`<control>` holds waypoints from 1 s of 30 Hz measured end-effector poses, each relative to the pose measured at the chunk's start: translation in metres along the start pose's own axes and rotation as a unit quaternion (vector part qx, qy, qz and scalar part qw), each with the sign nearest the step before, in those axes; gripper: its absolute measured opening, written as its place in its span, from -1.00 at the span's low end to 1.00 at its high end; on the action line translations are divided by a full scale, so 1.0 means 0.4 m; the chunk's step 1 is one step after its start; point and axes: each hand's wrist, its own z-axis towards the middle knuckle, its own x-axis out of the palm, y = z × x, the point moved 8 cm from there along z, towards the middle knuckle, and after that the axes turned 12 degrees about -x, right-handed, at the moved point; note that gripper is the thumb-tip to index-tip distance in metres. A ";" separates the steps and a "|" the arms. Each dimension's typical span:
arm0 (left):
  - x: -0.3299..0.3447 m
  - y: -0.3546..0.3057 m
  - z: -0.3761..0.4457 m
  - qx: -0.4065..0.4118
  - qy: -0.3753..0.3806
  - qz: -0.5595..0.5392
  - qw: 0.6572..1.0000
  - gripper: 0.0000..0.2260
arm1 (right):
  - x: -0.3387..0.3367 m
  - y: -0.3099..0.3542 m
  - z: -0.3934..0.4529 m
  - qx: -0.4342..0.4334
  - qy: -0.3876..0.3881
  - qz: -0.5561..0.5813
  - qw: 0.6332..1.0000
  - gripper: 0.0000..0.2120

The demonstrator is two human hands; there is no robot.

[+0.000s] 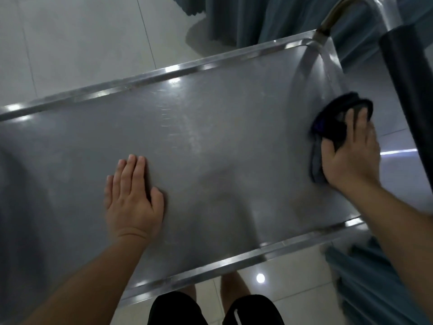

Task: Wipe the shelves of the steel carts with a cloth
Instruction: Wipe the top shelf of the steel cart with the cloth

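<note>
Right hand point(349, 158): fingers curled over a bunched dark cloth point(337, 127), pressing it to the top shelf point(210, 141) at its right end, beside the cart handle point(337, 17); likely mid-wipe, though blur hides the stroke's direction.
Left hand point(133, 198): fingers straight, together, palm flat on the shelf near its middle, holding nothing; apparently steadying the cart against the wiping push.
Shelf: steel, raised rim, faint smears toward its far edge.
Beyond the shelf: tiled floor point(70, 43), teal curtain point(269, 17).

Head camera looks steeply down, close over the cart shelf point(210, 127).
</note>
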 end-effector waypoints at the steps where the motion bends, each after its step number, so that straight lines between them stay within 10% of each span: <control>1: -0.001 -0.001 -0.001 -0.001 0.000 0.000 1.000 -0.34 | 0.008 -0.017 -0.062 0.015 0.004 -0.005 1.000 -0.24; 15: -0.003 -0.012 -0.014 0.009 0.005 -0.004 1.000 -0.33 | 0.102 0.042 -0.405 -0.039 0.078 -0.010 0.996 -0.23; 30: 0.007 0.003 -0.002 0.017 0.012 0.017 1.000 -0.31 | 0.014 0.274 0.444 -0.140 0.060 -0.020 0.988 -0.21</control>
